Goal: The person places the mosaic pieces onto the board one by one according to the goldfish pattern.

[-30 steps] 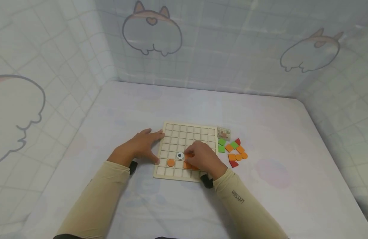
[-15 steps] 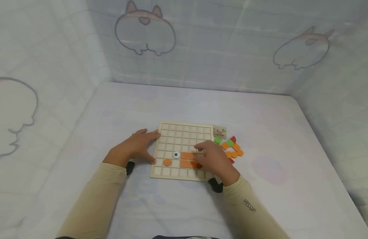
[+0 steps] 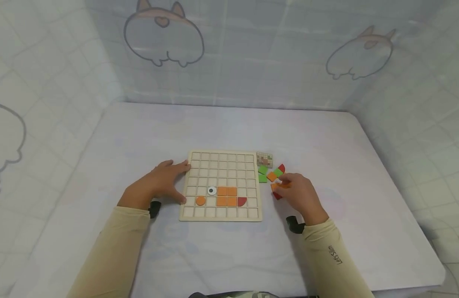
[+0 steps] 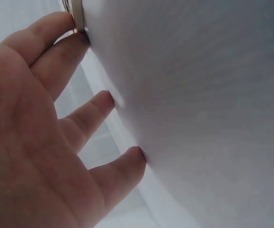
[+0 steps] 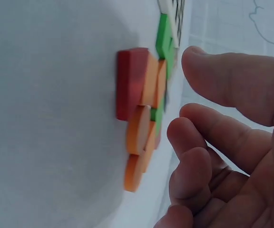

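My left hand (image 3: 156, 182) spreads along the left edge of a gridded wooden board (image 3: 218, 163), thumb and fingertips at its rim. On the board lie an eye disc (image 3: 212, 191), an orange disc (image 3: 200, 200), a block of orange squares (image 3: 227, 196) and a red quarter-round piece (image 3: 242, 202). Right of the board, my right hand (image 3: 298, 196) hovers over loose pieces and partly hides them. In the right wrist view its thumb and fingers are apart with nothing between them, beside a red piece (image 5: 131, 83), orange discs (image 5: 138, 130) and green tiles (image 5: 163, 40).
A small pattern card (image 3: 264, 159) lies against the board's upper right edge. Below it are green squares (image 3: 263, 178), an orange square (image 3: 272, 176) and another red quarter-round piece (image 3: 281, 168). The white-covered table (image 3: 169, 128) meets fabric walls at the back and sides.
My right hand has moved right, off the board and over the loose pieces. The red quarter-round piece beside the orange squares is uncovered. The left hand stays at the board's edge.
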A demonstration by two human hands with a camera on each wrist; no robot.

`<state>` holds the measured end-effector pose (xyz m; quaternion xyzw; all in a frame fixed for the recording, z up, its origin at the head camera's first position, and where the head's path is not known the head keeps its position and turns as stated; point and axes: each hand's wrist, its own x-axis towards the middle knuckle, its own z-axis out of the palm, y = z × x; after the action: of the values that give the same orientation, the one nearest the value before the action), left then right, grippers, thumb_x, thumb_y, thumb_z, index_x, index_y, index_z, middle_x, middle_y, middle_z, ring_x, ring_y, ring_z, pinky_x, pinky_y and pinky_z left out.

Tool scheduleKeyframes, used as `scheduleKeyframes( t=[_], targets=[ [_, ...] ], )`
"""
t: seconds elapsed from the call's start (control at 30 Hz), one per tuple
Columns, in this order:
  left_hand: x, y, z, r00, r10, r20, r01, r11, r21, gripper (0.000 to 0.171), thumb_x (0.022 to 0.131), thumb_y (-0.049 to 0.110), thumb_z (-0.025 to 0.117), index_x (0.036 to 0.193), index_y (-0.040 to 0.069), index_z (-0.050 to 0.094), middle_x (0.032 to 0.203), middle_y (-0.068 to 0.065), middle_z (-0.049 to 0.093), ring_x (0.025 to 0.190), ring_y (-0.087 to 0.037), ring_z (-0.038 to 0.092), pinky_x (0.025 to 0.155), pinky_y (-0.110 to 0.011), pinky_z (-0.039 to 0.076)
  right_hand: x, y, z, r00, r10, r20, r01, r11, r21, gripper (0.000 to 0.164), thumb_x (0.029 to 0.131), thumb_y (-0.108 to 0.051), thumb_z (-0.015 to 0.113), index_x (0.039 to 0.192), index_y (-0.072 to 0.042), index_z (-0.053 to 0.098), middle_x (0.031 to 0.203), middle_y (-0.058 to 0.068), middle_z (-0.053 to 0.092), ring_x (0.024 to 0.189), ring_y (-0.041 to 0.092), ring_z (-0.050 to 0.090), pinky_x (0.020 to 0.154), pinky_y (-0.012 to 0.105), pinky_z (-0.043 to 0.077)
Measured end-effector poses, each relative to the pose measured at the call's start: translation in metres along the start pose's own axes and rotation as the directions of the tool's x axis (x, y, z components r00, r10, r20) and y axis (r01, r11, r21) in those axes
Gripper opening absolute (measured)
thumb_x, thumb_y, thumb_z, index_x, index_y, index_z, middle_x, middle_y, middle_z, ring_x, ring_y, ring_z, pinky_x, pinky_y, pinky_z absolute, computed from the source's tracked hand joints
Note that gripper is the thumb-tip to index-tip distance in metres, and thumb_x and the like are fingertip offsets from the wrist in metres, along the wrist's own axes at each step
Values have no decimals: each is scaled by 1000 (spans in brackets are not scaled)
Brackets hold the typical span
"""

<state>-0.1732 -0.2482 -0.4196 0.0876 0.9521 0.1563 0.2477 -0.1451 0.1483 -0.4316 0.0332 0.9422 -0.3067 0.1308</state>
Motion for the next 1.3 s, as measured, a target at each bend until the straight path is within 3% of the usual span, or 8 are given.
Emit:
scheduleKeyframes(
  t=[0.1, 0.33, 0.5, 0.67, 0.83, 1.03, 1.3],
  targets=[
    [-3, 0, 2, 1000, -10, -2, 10, 1000, 0, 120, 63, 48, 95, 161, 22, 31, 169, -11, 22, 154, -48, 9, 114, -75, 25, 4, 2, 6, 1000, 15, 21, -14, 1000, -9, 47, 90, -28, 74, 130, -4, 68, 124, 15, 66, 111, 30, 58, 97, 47, 51],
    [-4, 5, 7, 1000, -8, -16, 8, 999, -31, 119, 62, 49, 95, 161, 24, 33, 168, -15, 24, 154, -49, 10, 113, -76, 25, 4, 3, 11, 999, 47, 3, -47, 993, -105, 39, 87, -26, 74, 118, -2, 72, 106, 12, 63, 94, 26, 56, 80, 38, 51],
    [-2, 13, 9, 1000, -16, -15, 15, 999, -51, 120, 62, 47, 96, 161, 25, 33, 168, -18, 21, 154, -48, 10, 113, -76, 25, 2, 3, 10, 1000, 21, -8, -22, 989, -146, 36, 83, -12, 67, 116, -1, 72, 108, 14, 60, 91, 26, 55, 74, 35, 49],
    [-3, 16, 12, 999, -38, -5, 38, 997, -63, 121, 62, 46, 96, 161, 26, 31, 166, -24, 19, 153, -49, 12, 113, -74, 28, -1, -3, 10, 999, 39, 15, -36, 984, -172, 35, 87, -16, 66, 120, -5, 71, 111, 11, 63, 94, 26, 57, 78, 38, 51],
    [-4, 17, 13, 999, -35, -19, 34, 997, -65, 120, 61, 46, 97, 161, 26, 32, 166, -23, 21, 153, -49, 13, 113, -74, 29, 0, -19, 11, 995, -98, 18, 99, 988, -115, 34, 86, -18, 66, 117, -8, 74, 104, 4, 70, 85, 21, 58, 71, 33, 50],
    [2, 19, 17, 999, -31, -33, 28, 996, -79, 120, 60, 45, 97, 160, 26, 34, 166, -22, 21, 153, -49, 14, 113, -74, 28, 4, -47, 21, 953, -298, 44, 299, 954, -20, 29, 82, -16, 69, 110, -12, 76, 95, -1, 70, 72, 16, 58, 59, 27, 48],
    [4, 19, 30, 998, -53, -40, 49, 995, -90, 120, 57, 45, 98, 159, 30, 36, 167, -19, 22, 153, -49, 15, 113, -74, 28, 20, -63, 44, 912, -381, 151, 393, 918, -58, 27, 83, -14, 70, 109, -13, 78, 102, -2, 70, 87, 16, 59, 75, 29, 53]
  ],
)
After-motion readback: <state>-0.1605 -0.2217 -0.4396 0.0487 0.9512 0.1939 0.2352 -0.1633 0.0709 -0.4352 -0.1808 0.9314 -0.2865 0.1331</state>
